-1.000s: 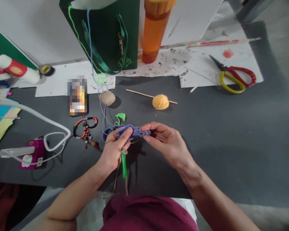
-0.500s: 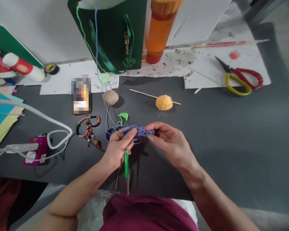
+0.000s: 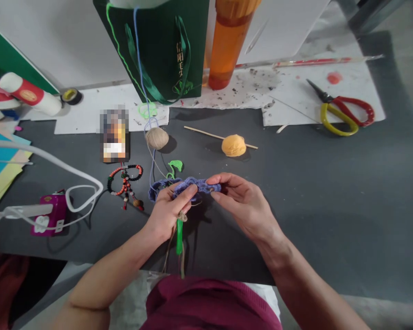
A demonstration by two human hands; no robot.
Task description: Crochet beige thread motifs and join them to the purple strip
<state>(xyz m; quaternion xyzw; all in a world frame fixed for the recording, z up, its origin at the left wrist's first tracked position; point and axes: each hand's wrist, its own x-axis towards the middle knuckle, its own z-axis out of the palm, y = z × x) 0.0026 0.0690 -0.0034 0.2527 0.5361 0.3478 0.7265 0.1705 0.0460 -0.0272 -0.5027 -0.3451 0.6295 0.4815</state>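
A purple-blue crocheted strip (image 3: pixel 203 185) stretches between my hands above the dark table. My left hand (image 3: pixel 170 206) is closed on its middle, thumb on top. My right hand (image 3: pixel 244 201) pinches its right end between thumb and fingers. Below my left hand hangs a green-handled crochet hook (image 3: pixel 179 236) with beige yarn around its upper end; its tip is hidden. Strands run up from the work to a beige yarn ball (image 3: pixel 157 138) and a blue strand goes to the bag. Just beyond the strip lies a small green crocheted leaf (image 3: pixel 175 166).
A yellow yarn ball (image 3: pixel 233 145) rests by a thin stick. Scissors (image 3: pixel 340 112) lie at the right. At the back stand a green paper bag (image 3: pixel 165 55) and an orange bottle (image 3: pixel 229 46). Left are a beaded bracelet (image 3: pixel 125 178), a purple box (image 3: pixel 50 215) and white cables (image 3: pixel 72 169).
Both hands keep their hold on the crocheted strip, almost unmoved. The whole view has shifted very slightly.
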